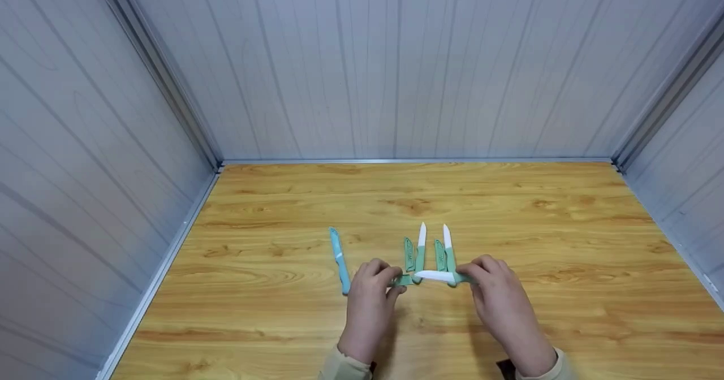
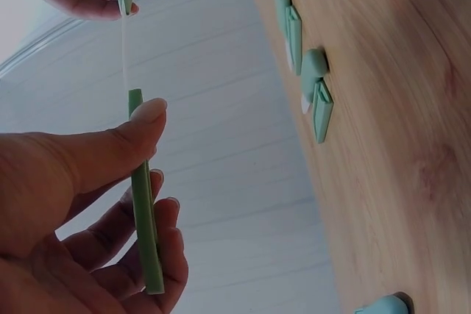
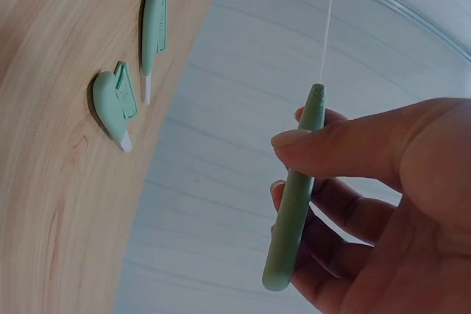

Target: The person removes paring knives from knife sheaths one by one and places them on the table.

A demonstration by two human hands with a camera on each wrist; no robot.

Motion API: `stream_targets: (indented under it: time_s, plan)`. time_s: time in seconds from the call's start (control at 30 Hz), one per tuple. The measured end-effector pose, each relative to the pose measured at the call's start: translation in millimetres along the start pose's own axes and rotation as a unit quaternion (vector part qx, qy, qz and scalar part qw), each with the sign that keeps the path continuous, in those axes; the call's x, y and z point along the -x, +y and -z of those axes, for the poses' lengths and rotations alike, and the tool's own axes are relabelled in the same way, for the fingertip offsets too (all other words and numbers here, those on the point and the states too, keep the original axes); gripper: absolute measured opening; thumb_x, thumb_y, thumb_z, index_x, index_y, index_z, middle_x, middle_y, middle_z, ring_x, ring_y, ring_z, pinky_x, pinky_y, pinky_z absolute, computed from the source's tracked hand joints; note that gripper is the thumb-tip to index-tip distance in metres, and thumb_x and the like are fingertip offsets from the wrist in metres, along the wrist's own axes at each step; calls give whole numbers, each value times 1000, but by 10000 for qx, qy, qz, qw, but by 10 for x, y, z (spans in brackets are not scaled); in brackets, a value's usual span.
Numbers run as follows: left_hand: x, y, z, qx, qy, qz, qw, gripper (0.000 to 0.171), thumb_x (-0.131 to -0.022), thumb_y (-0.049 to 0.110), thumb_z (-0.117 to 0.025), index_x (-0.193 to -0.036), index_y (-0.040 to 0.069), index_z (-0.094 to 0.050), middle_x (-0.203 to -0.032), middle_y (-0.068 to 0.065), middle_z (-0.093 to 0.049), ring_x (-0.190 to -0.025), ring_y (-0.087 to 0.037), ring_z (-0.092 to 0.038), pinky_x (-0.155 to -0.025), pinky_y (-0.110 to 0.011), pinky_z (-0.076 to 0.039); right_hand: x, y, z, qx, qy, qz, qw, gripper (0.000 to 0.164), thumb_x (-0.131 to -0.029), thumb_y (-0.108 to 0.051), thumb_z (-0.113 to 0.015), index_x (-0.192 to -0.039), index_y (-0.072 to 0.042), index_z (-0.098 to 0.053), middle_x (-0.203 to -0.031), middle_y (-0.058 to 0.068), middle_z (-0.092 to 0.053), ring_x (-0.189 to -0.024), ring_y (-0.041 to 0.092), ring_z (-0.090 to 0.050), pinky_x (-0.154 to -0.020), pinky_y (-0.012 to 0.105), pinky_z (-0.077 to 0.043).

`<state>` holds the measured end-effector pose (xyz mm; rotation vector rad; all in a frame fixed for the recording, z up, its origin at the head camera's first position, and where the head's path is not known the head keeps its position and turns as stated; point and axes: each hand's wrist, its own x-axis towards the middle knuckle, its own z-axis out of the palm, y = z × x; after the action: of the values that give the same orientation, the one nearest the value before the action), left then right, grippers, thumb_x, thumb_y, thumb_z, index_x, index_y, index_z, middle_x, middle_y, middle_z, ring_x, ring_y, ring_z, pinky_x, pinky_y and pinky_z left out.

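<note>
Between thumb and fingers, my left hand (image 1: 367,292) holds a green knife sheath (image 2: 146,233). My right hand (image 1: 502,298) grips a paring knife (image 3: 288,226) by its green handle, the white blade (image 1: 435,276) pointing left toward the sheath. Blade tip and sheath mouth are very close; whether the tip is inside, I cannot tell. Both are held above the table. Beyond them lie two more green-handled knives, the left one (image 1: 421,250) and the right one (image 1: 449,247), white blades bare and pointing away. Green sheaths lie beside them, one on the left (image 1: 409,254), another on the right (image 1: 440,255).
A blue knife (image 1: 341,267) with a blue cover over its blade lies left of my left hand. The wood-grain table (image 1: 254,312) is bounded by pale panel walls (image 1: 396,74) at the back and both sides.
</note>
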<state>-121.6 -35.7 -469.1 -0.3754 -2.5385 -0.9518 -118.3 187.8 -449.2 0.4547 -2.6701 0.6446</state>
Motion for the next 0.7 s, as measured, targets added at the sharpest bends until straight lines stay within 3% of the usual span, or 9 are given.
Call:
stream_targets:
  time_s: [0.43, 0.7]
  plan:
    - [-23, 12, 10, 800, -433, 680, 9935, 21, -74, 11, -81, -94, 13, -74, -89, 6, -55, -83, -9, -60, -70, -24, -52, 1, -7, 12, 81, -137, -216, 9996, 31, -73, 3, -79, -95, -16, -71, -92, -4, -58, -80, 17, -52, -68, 36, -46]
    - [-23, -8, -3, 874, -573, 440, 9935, 24, -81, 3, -74, -103, 10, -71, -97, 3, -54, -91, -12, -59, -75, -25, -52, -2, -11, 11, 100, -165, -277, 9994, 28, -74, 2, -78, -94, -16, -71, -90, -5, -58, -76, 15, -51, -63, 33, -46]
